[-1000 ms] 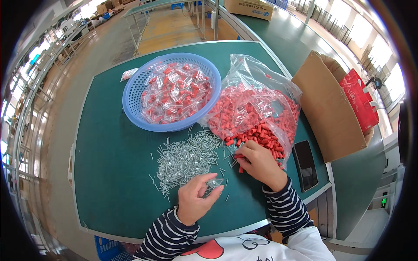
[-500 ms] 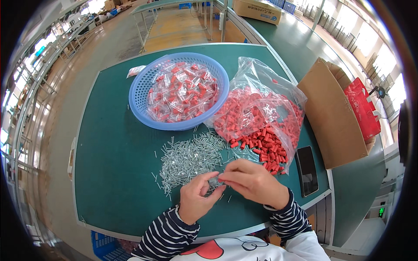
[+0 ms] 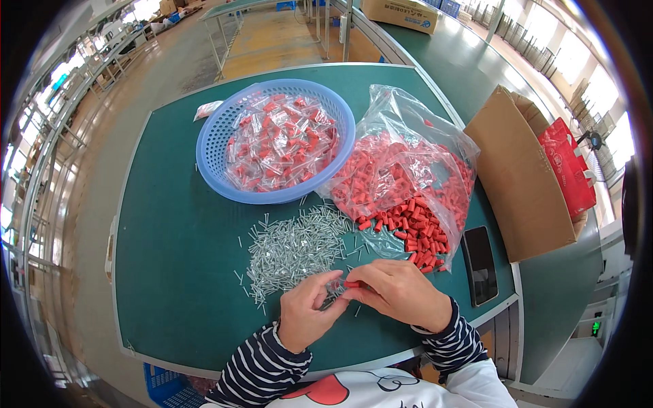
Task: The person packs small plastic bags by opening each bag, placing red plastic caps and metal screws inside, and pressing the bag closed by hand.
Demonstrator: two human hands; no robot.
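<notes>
Low over the near edge of the screw pile, my left hand (image 3: 306,311) curls its thumb and fingers around what looks like a small clear plastic bag (image 3: 335,287), partly hidden by the fingers. Facing it, my right hand (image 3: 401,291) pinches a red plastic cap (image 3: 352,284) at the bag's side. Loose silver screws (image 3: 296,248) lie heaped just beyond both hands. Past my right hand, more red caps (image 3: 423,234) spill from a large clear bag (image 3: 408,160).
A blue perforated basket (image 3: 207,160) of small filled bags stands at the back left of the green table (image 3: 183,285). At right lie a phone (image 3: 480,265) and a cardboard box (image 3: 520,183) beside a red bag (image 3: 566,166). A blue crate (image 3: 160,384) sits below the near edge.
My right hand has come down slightly, and the red cap now shows more plainly between its fingers, against the small bag. My left hand has hardly moved.
</notes>
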